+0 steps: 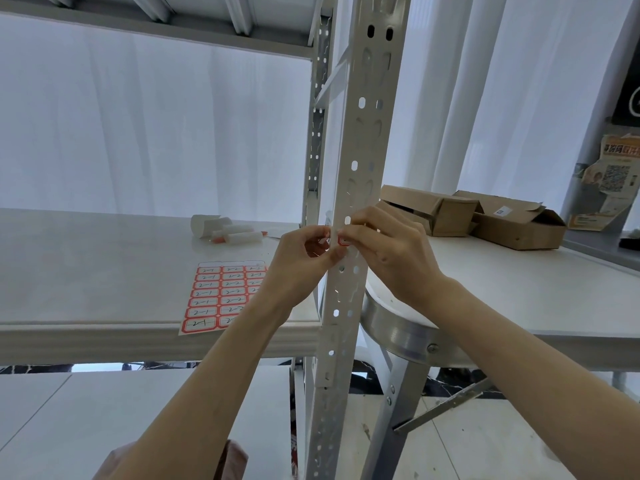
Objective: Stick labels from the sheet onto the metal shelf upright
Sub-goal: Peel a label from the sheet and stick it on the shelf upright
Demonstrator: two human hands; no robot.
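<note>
Label (344,241), red-bordered, is held flat against the front face of the upright (350,188), just below one of its oval holes. It is pinched at its left edge by the curled thumb and forefinger of the left hand (304,258), and its top is pressed by the bent fingertips of the right hand (388,251). Both hands are closed down tight on the label, one from each side of the upright, with the fingertips nearly touching. The upright's narrow face is crowded there; above the hands its holed length is left open all the way up.

The sheet (218,296) is seen lying flat on the shelf (86,271), near the front right corner. Its lower left corner reaches the shelf's front edge, and its right side is covered by the left wrist. Rows of red labels marked by hand are carried on it. A gap of shelf surface is left between the sheet's top edge and the white tubes (230,232), which are heaped toward the back edge.

Right of the upright, a round stool (401,332) is tucked under the right forearm, just beside the upright's foot. Behind it, a table (540,296) is seen, with brown boxes (485,216) set along its far edge, well apart from the hands.
</note>
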